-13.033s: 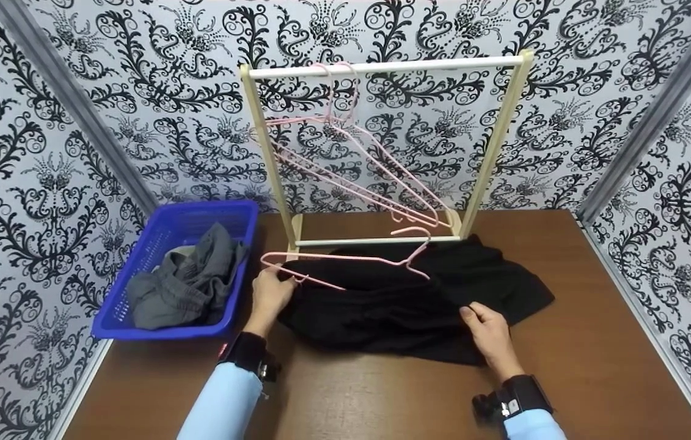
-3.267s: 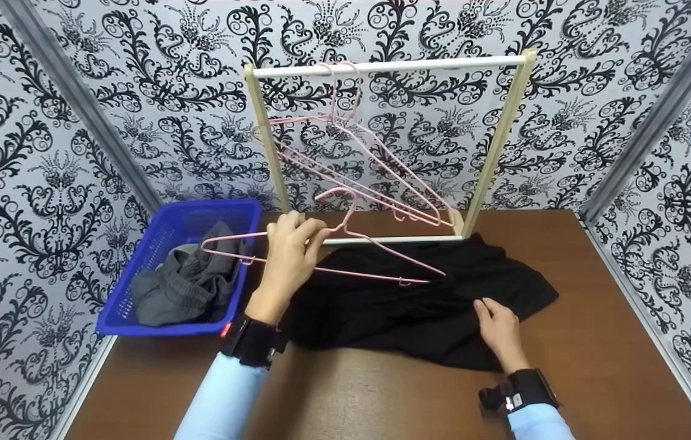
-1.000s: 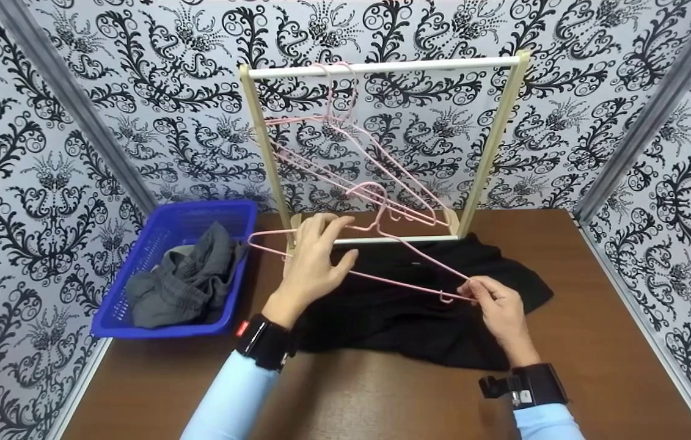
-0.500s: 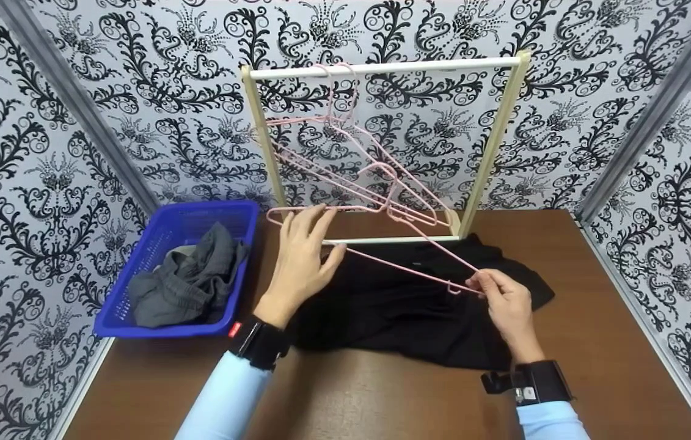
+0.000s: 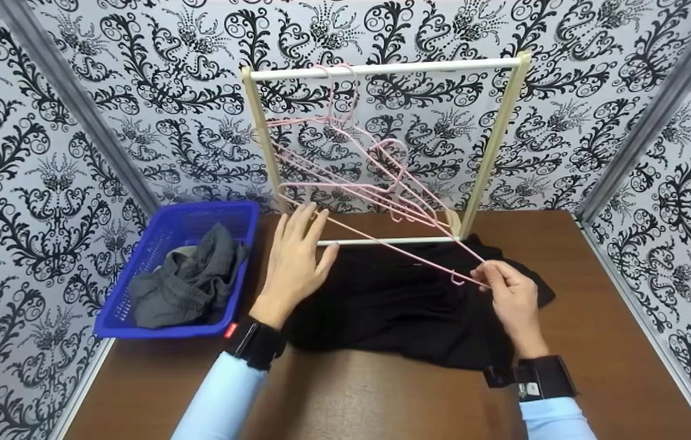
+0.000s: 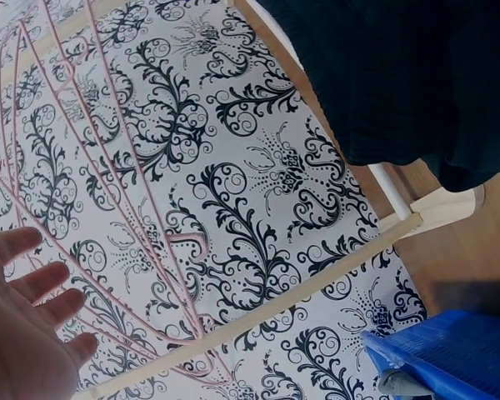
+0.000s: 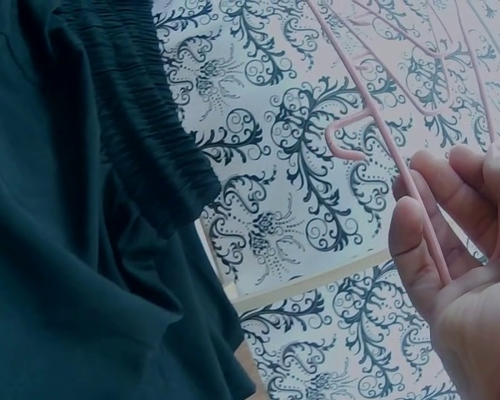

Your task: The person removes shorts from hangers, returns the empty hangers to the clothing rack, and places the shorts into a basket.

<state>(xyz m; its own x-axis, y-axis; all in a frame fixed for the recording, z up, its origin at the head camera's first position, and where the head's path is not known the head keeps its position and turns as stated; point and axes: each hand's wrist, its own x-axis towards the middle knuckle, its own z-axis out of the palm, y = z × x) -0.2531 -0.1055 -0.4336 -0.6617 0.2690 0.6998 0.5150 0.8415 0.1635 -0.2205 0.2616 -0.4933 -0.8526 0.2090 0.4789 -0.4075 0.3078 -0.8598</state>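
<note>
My right hand [image 5: 513, 299] pinches one end of a pink clothes hanger [image 5: 382, 242], which is raised and slanted before the rack with its hook upward. In the right wrist view, thumb and fingers close around that corner of the hanger, near a small clip hook [image 7: 346, 137]. My left hand [image 5: 296, 263] is spread beside the hanger's other end, its fingers extended; whether they touch the bar I cannot tell. Below both hands a black garment [image 5: 394, 305] lies on the table. Its gathered elastic waistband [image 7: 142, 117] shows in the right wrist view.
A small rack with a white top bar [image 5: 431, 66] stands behind, carrying other pink hangers [image 5: 331, 91]. To the left sits a blue basket [image 5: 165, 332] holding grey clothing [image 5: 180, 287]. Patterned walls enclose the brown table [image 5: 369, 397] at the back and sides.
My left hand has let go of the hanger and spread its fingers. My right hand left the black garment and took the hanger's end. The hanger has risen toward the rack.
</note>
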